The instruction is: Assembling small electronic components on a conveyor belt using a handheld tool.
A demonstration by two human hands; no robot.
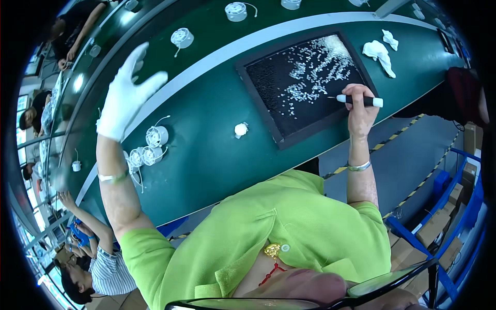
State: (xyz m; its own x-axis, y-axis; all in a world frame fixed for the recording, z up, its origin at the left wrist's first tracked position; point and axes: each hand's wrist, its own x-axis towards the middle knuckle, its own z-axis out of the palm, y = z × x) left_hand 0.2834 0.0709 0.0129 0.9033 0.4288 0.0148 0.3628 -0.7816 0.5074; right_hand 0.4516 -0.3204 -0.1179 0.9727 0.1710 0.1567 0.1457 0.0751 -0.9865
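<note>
My left hand [126,95], in a white glove, is stretched over the pale border strip beside the conveyor. Its fingers are spread, with nothing in them. In the bare fingers of my right hand [360,111] is a black pen-shaped tool [371,101] with white ends and a thin tip. That tip points left over a black tray [281,138]. Scattered across the tray are many small whitish pieces [305,94], and dark tiny pieces [263,85] lie along its left side. A small white round part [241,129] sits on the green table left of the tray.
Several clear-white round housings with wires [156,136] are grouped below my left hand. More, such as one housing [182,37], stand on the conveyor. White crumpled cloths [380,56] lie beyond the tray. Co-workers sit at left; a blue rack [413,235] with cartons is at right.
</note>
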